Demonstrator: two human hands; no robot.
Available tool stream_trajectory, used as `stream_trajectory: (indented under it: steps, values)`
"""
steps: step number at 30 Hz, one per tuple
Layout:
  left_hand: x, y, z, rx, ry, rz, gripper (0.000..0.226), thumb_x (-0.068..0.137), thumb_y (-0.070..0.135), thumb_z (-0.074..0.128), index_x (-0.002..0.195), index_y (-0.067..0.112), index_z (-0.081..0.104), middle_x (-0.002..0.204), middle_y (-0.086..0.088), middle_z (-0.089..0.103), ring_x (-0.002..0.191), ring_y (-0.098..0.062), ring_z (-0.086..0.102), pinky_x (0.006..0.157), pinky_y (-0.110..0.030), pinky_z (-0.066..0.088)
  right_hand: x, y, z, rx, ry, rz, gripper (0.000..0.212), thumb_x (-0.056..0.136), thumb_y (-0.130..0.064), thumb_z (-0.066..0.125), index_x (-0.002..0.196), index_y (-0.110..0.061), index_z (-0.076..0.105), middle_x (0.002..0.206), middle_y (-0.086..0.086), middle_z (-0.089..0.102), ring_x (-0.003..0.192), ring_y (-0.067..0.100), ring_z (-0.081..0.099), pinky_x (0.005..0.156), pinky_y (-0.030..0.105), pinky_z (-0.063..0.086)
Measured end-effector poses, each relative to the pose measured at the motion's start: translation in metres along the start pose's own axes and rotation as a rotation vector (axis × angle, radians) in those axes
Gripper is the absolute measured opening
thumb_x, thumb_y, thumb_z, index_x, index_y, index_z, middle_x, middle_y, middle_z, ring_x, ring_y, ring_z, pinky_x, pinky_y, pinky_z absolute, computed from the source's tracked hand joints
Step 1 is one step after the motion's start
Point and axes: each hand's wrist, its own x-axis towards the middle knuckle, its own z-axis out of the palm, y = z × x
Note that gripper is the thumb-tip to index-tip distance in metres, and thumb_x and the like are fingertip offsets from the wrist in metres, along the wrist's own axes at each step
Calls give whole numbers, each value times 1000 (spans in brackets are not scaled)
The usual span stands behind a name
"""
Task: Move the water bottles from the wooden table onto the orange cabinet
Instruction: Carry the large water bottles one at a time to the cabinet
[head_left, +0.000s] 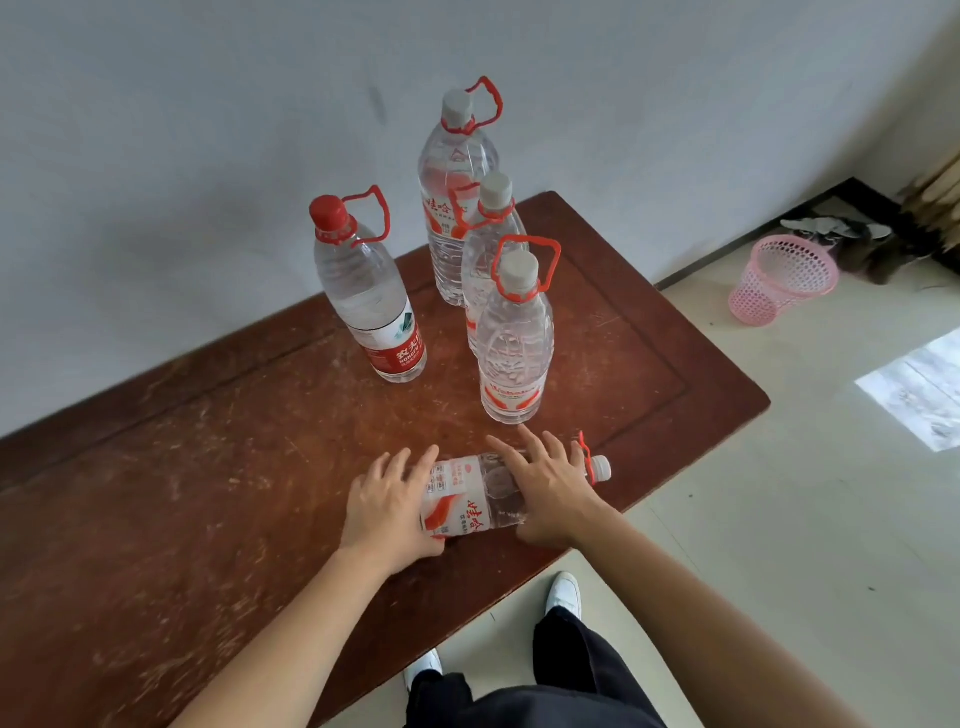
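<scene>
**While four stand, my two hands lie on the fallen bottle**

As it rests on its side near the front edge of the wooden table (208, 467), cap pointing right, the Wahaha water bottle (467, 493) has my left hand (387, 506) spread over its base end. My right hand (545, 488) lies across its shoulder. The fingers of both hands are nearly straight, and neither hand is closed round it. Just beyond stands a white-capped bottle (514, 343). A second white-capped bottle (480, 254) stands behind that, then the tallest bottle (452, 171) by the wall. A red-capped Nongfu bottle (369, 296) stands to their left. A pink mesh basket (784, 280) sits on the floor to the right.
</scene>
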Motion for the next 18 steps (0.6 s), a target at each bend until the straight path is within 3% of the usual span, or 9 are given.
stream_trajectory:
  steps: [4,6,11,14,18]
  values:
    - [4,0,-4,15,-14,-18,133,62,71,75,155,38,-13,148,-3,41,132,-25,42,107,-40,39,5,4,7,-48,99,-24,121,75,-58,82,157,-42,-5,170,11,5,154,43,10,120,67,12]
    - [-3,3,-3,37,-3,-30,133,61,72,74,155,38,-14,139,-1,45,123,-23,45,100,-38,42,3,6,15,-64,133,-48,116,77,-54,80,157,-41,-2,169,13,9,153,43,15,120,64,16]
    - [-27,24,13,-4,64,-192,116,63,68,76,156,37,15,136,-1,47,124,-24,45,96,-38,45,13,16,25,-147,218,-186,99,73,-40,80,151,-39,19,147,9,46,132,37,45,111,57,32]
    - [-40,39,23,-44,141,-321,106,57,69,77,149,33,36,122,-1,56,111,-24,53,84,-39,49,24,22,16,-197,205,-311,96,71,-37,82,150,-40,25,141,8,49,127,36,48,110,57,33]
    - [-52,58,32,-119,223,-431,90,64,73,71,139,30,45,113,-1,58,102,-23,57,80,-39,50,33,23,4,-258,180,-412,94,73,-45,83,147,-42,25,145,6,46,132,34,45,113,56,31]
